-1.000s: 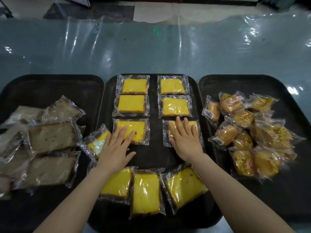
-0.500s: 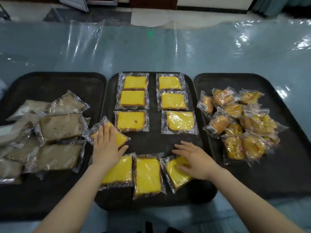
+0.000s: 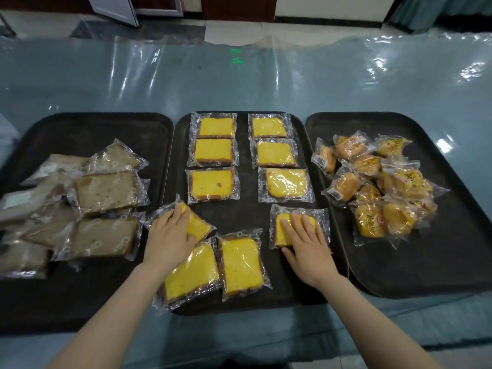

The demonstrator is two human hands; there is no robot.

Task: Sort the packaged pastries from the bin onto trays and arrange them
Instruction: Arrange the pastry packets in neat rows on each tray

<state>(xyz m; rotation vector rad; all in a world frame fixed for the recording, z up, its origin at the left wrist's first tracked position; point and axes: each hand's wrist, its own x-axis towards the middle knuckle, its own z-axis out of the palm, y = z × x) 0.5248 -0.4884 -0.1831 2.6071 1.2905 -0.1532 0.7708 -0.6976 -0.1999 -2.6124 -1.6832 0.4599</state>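
Observation:
The middle black tray (image 3: 245,155) carries yellow cake slices in clear packets: two columns of three at the back, such as one packet (image 3: 211,185). My right hand (image 3: 306,246) lies flat on a fourth packet (image 3: 282,222) below the right column, thumb at its near edge. My left hand (image 3: 167,238) rests on a tilted packet (image 3: 198,226) at the tray's left edge, fingers laid over it. Two more yellow packets (image 3: 242,265) lie lengthwise at the front, between my hands.
The left tray (image 3: 80,129) holds a loose pile of brown cake packets (image 3: 106,190). A heap of small golden bun packets (image 3: 372,187) lies on the right tray (image 3: 452,235). Shiny plastic sheeting (image 3: 266,83) covers the table behind the trays.
My right hand came back from the third right packet to a front packet and slid it up under the right column. My left hand shifted left onto the tilted packet and stays on it.

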